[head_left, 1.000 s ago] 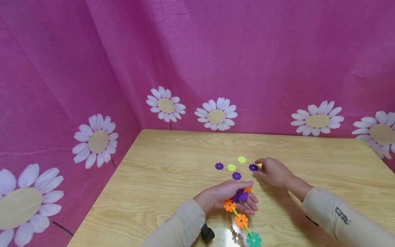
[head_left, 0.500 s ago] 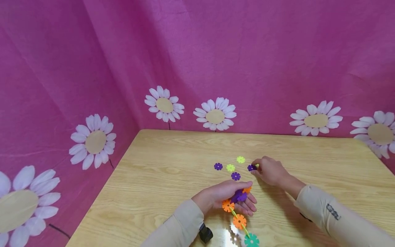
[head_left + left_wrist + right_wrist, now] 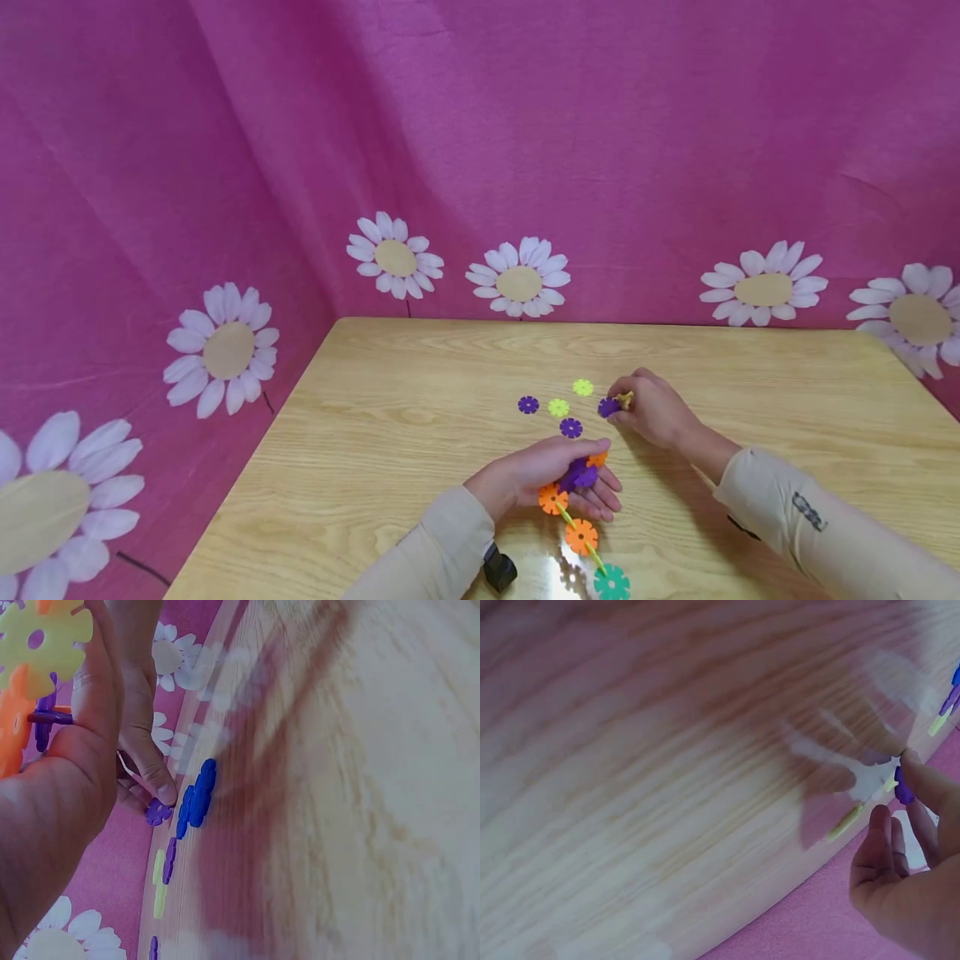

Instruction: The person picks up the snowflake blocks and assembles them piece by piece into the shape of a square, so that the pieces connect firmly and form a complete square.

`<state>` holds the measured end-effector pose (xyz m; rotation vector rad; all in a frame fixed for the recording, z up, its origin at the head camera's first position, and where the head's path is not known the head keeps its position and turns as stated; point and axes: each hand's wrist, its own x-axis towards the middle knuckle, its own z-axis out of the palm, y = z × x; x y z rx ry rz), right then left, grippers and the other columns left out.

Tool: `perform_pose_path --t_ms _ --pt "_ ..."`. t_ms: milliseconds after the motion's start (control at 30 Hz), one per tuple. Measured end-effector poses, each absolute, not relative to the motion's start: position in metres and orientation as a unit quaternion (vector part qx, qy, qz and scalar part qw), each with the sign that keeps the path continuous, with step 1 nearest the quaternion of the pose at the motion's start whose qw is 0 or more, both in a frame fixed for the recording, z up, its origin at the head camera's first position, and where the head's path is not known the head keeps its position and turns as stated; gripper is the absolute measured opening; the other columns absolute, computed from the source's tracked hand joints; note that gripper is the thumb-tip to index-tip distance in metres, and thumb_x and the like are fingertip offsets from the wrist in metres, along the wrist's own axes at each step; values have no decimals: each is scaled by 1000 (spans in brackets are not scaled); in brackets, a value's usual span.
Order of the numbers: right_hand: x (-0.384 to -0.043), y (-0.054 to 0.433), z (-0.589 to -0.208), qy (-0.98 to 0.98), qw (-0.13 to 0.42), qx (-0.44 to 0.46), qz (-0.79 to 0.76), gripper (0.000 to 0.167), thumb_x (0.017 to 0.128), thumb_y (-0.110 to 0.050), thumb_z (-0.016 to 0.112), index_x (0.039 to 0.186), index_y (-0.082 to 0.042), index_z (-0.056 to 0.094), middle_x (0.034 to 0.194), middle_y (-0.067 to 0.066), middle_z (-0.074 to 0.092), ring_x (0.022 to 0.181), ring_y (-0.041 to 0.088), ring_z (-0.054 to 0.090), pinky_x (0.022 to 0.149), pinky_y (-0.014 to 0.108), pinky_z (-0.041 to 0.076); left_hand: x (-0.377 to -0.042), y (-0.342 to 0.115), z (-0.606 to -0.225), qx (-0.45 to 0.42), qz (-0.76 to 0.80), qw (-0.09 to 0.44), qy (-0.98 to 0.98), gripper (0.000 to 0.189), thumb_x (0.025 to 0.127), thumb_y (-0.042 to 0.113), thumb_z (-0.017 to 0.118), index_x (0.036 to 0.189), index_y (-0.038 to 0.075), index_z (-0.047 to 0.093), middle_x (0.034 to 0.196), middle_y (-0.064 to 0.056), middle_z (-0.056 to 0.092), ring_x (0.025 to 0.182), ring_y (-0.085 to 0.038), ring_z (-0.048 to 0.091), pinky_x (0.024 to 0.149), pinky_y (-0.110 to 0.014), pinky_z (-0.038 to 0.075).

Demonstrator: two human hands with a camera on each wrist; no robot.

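My left hand (image 3: 551,477) is palm up near the front, fingers mostly straight. Across its palm lies a chain of interlocking flower-shaped discs, with an orange disc (image 3: 552,499) at the palm's edge. The chain runs on toward me through another orange disc (image 3: 581,537) and a green disc (image 3: 612,582). Farther right, the thumb and forefinger of my right hand (image 3: 654,408) pinch a purple disc (image 3: 608,407). The left wrist view shows this purple disc (image 3: 158,812) at the right fingertips. A yellowish disc (image 3: 625,401) shows just behind it, partly hidden by the fingers.
Loose on the wooden table (image 3: 420,400) lie purple discs (image 3: 528,405) and yellow discs (image 3: 582,387), left of my right hand. Blue discs (image 3: 201,793) appear in the left wrist view. A black object (image 3: 499,568) is by my left cuff. Pink flowered cloth (image 3: 600,150) walls the back and left.
The right hand has closed more tightly on the purple disc and tilted it, drawing slightly left. The yellowish disc behind has turned darker. My left hand and its chain stay nearly still.
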<state>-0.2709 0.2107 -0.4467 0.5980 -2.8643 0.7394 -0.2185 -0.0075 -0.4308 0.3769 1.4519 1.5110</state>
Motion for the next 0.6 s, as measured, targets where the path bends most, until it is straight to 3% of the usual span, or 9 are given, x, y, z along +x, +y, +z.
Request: perform_pose_path --t_ms 267,600 --pt "-266 205 -451 -939 76 209 263 13 81 1 78 92 -5 75 89 8 75 80 18 70 70 35 61 -218 -8 -430 147 628 478 596 63 104 49 43 116 -9 63 114 -33 67 73 -15 72 70 -25 62" --pt "-249 207 -437 -916 75 222 325 8 86 -1 74 92 -6 76 86 3 76 76 12 72 65 22 58 -220 -6 -432 146 628 474 600 64 105 49 40 116 -9 64 112 -33 68 73 -15 72 70 -25 62"
